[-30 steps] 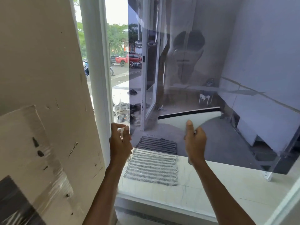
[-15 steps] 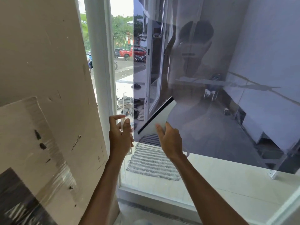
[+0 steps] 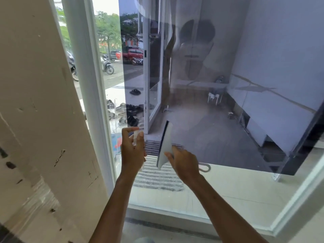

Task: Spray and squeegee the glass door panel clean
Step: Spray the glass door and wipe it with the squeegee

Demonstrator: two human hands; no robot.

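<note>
1. The left hand point(image 3: 132, 153) curls its fingers round a clear spray bottle point(image 3: 136, 135), near the left edge of the glass door panel point(image 3: 219, 120).
2. The right hand point(image 3: 184, 163) grips the white squeegee point(image 3: 166, 142), blade nearly upright, low before the panel, just beside the bottle.

A street-front entrance: glass door point(image 3: 228, 141), shoes point(image 3: 130, 116) and mat point(image 3: 157, 180) outside — motorbikes point(image 3: 107, 66) parked beyond.

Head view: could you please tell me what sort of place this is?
Likely a street-side building's glazed entrance: glass door panel in a white frame, shoes and a striped mat outside, motorbikes parked beyond.
</note>
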